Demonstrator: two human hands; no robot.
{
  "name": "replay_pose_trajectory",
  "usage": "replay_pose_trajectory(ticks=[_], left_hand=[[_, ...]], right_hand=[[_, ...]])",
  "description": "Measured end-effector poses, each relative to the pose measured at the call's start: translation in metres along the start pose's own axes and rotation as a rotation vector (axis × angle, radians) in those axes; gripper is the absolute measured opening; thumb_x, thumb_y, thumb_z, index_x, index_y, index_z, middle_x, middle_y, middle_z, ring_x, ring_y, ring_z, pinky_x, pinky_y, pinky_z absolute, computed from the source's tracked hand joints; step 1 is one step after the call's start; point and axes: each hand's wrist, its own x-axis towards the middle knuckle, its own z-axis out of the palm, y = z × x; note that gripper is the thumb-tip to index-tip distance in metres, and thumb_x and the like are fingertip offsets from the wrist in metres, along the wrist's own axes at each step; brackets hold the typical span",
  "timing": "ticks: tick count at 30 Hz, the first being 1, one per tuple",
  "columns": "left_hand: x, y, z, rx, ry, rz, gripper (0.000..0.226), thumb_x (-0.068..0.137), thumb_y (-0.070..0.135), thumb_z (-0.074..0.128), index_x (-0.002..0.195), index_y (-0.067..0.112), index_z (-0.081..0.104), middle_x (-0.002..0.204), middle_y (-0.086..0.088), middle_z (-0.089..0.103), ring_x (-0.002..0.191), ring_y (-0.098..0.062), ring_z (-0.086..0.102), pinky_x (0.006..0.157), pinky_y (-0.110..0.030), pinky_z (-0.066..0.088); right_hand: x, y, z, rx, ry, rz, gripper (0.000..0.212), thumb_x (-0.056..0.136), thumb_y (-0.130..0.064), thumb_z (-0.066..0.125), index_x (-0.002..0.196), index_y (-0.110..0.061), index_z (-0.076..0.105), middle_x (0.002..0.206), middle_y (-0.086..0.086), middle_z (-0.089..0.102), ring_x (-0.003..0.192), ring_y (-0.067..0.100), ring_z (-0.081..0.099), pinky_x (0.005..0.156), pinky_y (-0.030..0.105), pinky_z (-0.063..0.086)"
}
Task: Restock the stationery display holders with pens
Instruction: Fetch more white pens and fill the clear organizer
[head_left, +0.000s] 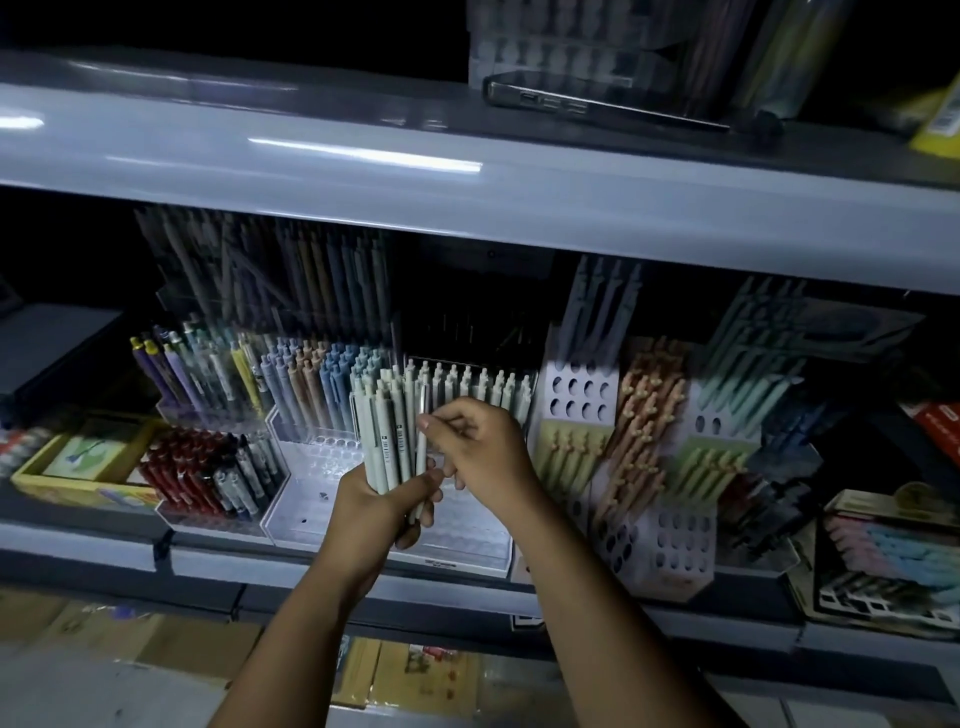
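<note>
Gripping a bundle of pale pens (382, 431) in left hand (374, 506); right hand (480, 449) pinched one pen (422, 452) at its edge. Risk: tugging could loosen the bundle, spilling pens.

No legible text anywhere. Pale grey-green plastic pens (382, 441) bunched in the left hand (374, 501): small dark print blocks on the barrels, too blurred to read. Clear plastic tiered pen tray (311, 514): small dark print on its front lip, unreadable. Red box (941, 434) at far right: white patch, unreadable. Yellow packet (937, 127) at top right: barcode-like sticker, digits not resolvable.
</note>
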Motion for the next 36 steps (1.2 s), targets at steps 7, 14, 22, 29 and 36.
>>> replay_pose_trajectory(ticks=[7,14,22,29,36], left_hand=[[0.0,-0.006,-0.019,0.092,0.002,0.002,0.017,0.094,0.003,0.071,0.09,-0.013,0.064,0.062,-0.022,0.062,0.046,-0.023,0.047,0.047,-0.029,0.032],[0.01,-0.006,-0.042,0.059,-0.034,0.005,0.012,0.092,0.005,0.073,0.09,-0.006,0.068,0.066,-0.021,0.064,0.046,-0.022,0.046,0.044,-0.027,0.033],[0.023,-0.015,-0.045,0.092,-0.016,-0.003,0.013,0.091,0.001,0.073,0.084,-0.006,0.065,0.056,-0.015,0.06,0.041,-0.021,0.042,0.041,-0.025,0.032],[0.028,-0.018,-0.045,0.042,-0.032,-0.031,0.018,0.091,0.006,0.075,0.087,-0.008,0.065,0.056,-0.011,0.059,0.042,-0.017,0.041,0.04,-0.025,0.032],[0.028,-0.022,-0.057,-0.054,-0.003,-0.064,0.012,0.094,0.007,0.072,0.092,0.0,0.063,0.064,-0.016,0.052,0.047,-0.019,0.037,0.043,-0.023,0.028]], right_hand=[[-0.002,-0.004,0.012,0.034,0.001,0.09,0.012,0.095,-0.017,0.071,0.095,-0.006,0.074,0.064,0.012,0.067,0.047,0.015,0.057,0.05,0.028,0.047],[0.002,-0.009,0.029,0.131,0.112,0.146,0.013,0.095,-0.007,0.064,0.091,0.006,0.066,0.062,0.021,0.067,0.055,0.038,0.066,0.061,0.051,0.062],[0.004,-0.007,0.032,-0.028,0.174,0.142,0.031,0.099,-0.019,0.066,0.079,0.003,0.06,0.051,0.012,0.063,0.045,0.024,0.067,0.047,0.034,0.057],[0.014,-0.001,0.022,0.056,0.288,0.141,0.019,0.1,-0.012,0.063,0.083,-0.005,0.064,0.054,0.007,0.065,0.048,0.026,0.067,0.054,0.045,0.06],[0.024,0.01,0.018,0.068,0.572,-0.084,0.016,0.102,-0.012,0.06,0.088,-0.006,0.061,0.062,0.006,0.067,0.054,0.024,0.072,0.055,0.046,0.061]])
